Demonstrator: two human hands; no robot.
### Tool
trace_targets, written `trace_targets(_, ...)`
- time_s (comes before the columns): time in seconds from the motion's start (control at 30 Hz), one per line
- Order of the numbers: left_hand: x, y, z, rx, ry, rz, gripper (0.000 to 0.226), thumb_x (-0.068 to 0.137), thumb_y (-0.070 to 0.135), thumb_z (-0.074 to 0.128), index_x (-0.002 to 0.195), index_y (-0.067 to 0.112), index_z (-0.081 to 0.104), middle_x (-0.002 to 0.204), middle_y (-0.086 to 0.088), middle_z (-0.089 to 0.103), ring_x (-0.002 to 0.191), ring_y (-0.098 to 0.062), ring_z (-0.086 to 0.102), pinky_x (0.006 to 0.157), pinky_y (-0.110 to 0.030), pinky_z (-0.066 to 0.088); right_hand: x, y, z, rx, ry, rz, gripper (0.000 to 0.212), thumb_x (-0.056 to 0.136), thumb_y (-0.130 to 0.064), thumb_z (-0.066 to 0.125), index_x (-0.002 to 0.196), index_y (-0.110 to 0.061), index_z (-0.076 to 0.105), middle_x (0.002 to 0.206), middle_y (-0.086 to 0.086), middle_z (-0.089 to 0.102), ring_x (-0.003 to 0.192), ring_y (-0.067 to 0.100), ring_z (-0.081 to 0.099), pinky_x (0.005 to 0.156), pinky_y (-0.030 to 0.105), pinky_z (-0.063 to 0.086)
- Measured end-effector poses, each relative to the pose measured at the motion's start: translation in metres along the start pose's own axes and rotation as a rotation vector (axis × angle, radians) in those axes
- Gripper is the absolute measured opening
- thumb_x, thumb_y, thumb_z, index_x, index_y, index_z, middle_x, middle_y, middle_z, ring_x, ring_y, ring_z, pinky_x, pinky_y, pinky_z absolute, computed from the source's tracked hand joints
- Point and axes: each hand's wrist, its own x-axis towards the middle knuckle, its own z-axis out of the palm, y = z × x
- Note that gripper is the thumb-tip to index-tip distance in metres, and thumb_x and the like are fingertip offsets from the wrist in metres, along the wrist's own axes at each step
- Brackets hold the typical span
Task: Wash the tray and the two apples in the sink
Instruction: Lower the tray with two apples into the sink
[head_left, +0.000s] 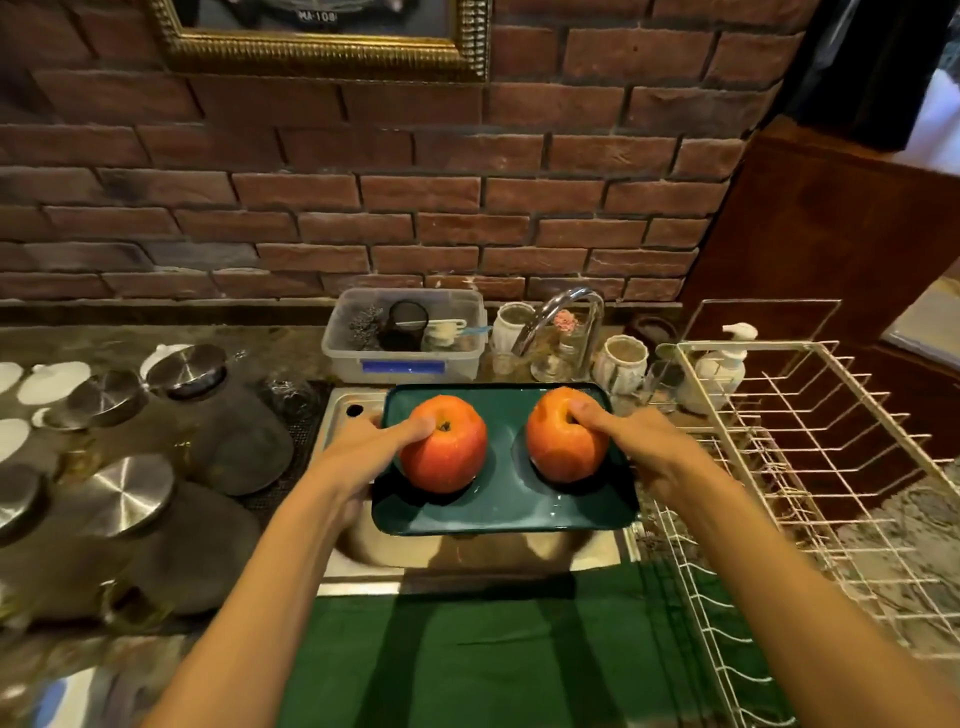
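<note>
The green tray (501, 506) is being gripped at both edges over the sink (363, 556), left hand (358, 457) and right hand (636, 447) each thumb-pinning its apple (442, 442), (566, 435), so carrying it level is probably wisest.

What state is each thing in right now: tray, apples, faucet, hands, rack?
Tray: held level over the sink, wet.
Left apple: upright on tray, wet.
Right apple: on tray, wet.
Faucet: no water visible.
Left hand: grips tray edge, thumb on apple.
Right hand: grips tray edge, thumb on apple.
Rack: holds no dishes.

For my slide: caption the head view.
Both hands hold a green tray carrying two apples above the sink.
</note>
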Motion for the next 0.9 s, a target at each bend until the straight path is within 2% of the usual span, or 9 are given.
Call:
trace_targets(0.1,0.019,-0.024,-0.007,-0.001,-0.001,-0.041,0.061,0.066,0.044,0.083,0.120,0.027,0.061,0.123,-0.001,0.064,0.111,-0.023,0.060,0.085,-0.041,0.049,0.018,0.021,0.020,0.004,0.012,-0.004,0.080,0.067,-0.059,0.083,0.116,0.001,0.061,0.108,0.012,0.060,0.083,0.020,0.056,0.060,0.031,0.042)
trace_targets(0.17,0.032,-0.040,-0.010,-0.002,0.017,-0.084,0.081,0.060,0.046,0.081,0.132,0.024,0.054,0.128,-0.004,0.062,0.116,-0.025,0.059,0.086,-0.043,0.049,0.032,0.035,0.033,0.019,-0.001,0.008,0.089,0.062,-0.061,0.085,0.122,-0.002,0.058,0.115,0.011,0.061,0.091,0.020,0.059,0.066,0.031,0.047)
trace_targets(0.3,0.066,-0.070,-0.016,-0.054,0.013,-0.116,0.053,0.066,0.031,0.084,0.111,0.032,0.057,0.119,-0.003,0.066,0.105,-0.019,0.064,0.080,-0.036,0.052,0.065,0.058,0.059,0.090,-0.050,0.026,0.127,0.041,-0.066,0.086,0.146,-0.009,0.045,0.137,0.011,0.059,0.121,0.029,0.059,0.103,0.047,0.051)
trace_targets(0.37,0.078,-0.082,-0.018,-0.057,0.012,-0.131,0.072,0.061,0.030,0.084,0.126,0.027,0.053,0.122,-0.003,0.065,0.109,-0.021,0.063,0.092,-0.040,0.053,0.076,0.070,0.067,0.126,-0.065,0.032,0.133,0.041,-0.065,0.087,0.151,-0.010,0.038,0.144,0.012,0.054,0.126,0.030,0.057,0.107,0.048,0.048)
trace_targets(0.47,0.104,-0.099,-0.017,-0.051,0.020,-0.175,0.096,0.059,0.030,0.084,0.145,0.020,0.042,0.130,-0.006,0.062,0.117,-0.025,0.061,0.106,-0.047,0.048,0.103,0.089,0.080,0.154,-0.095,0.072,0.120,0.053,-0.055,0.090,0.151,-0.010,0.038,0.137,0.010,0.058,0.119,0.026,0.061,0.105,0.044,0.050)
trace_targets(0.6,0.135,-0.130,-0.015,-0.038,0.033,-0.234,0.113,0.055,0.031,0.088,0.153,0.019,0.033,0.144,-0.008,0.053,0.127,-0.027,0.056,0.112,-0.048,0.042,0.138,0.118,0.096,0.179,-0.114,0.126,0.061,0.073,-0.032,0.088,0.122,-0.024,0.052,0.105,-0.004,0.069,0.087,0.005,0.067,0.074,0.020,0.056)
trace_targets(0.67,0.149,-0.142,-0.013,-0.009,0.055,-0.273,0.124,0.049,0.035,0.089,0.155,0.018,0.027,0.146,-0.009,0.049,0.129,-0.028,0.054,0.113,-0.047,0.041,0.153,0.130,0.102,0.170,-0.120,0.138,0.063,0.076,-0.027,0.086,0.128,-0.021,0.052,0.105,-0.003,0.069,0.091,0.007,0.068,0.081,0.024,0.057)
trace_targets(0.77,0.168,-0.161,-0.010,0.038,0.103,-0.307,0.126,0.044,0.040,0.089,0.153,0.017,0.030,0.147,-0.010,0.048,0.128,-0.027,0.054,0.111,-0.047,0.042,0.170,0.144,0.109,0.133,-0.151,0.192,0.088,0.077,-0.028,0.085,0.150,-0.012,0.038,0.126,0.007,0.060,0.114,0.025,0.063,0.103,0.043,0.050)
trace_targets(0.9,0.191,-0.183,-0.009,0.067,0.111,-0.332,0.128,0.039,0.048,0.089,0.152,0.020,0.035,0.144,-0.010,0.051,0.126,-0.028,0.055,0.108,-0.049,0.046,0.188,0.160,0.118,0.113,-0.124,0.256,0.076,0.078,-0.023,0.085,0.142,-0.009,0.047,0.133,0.015,0.061,0.116,0.032,0.063,0.104,0.049,0.050)
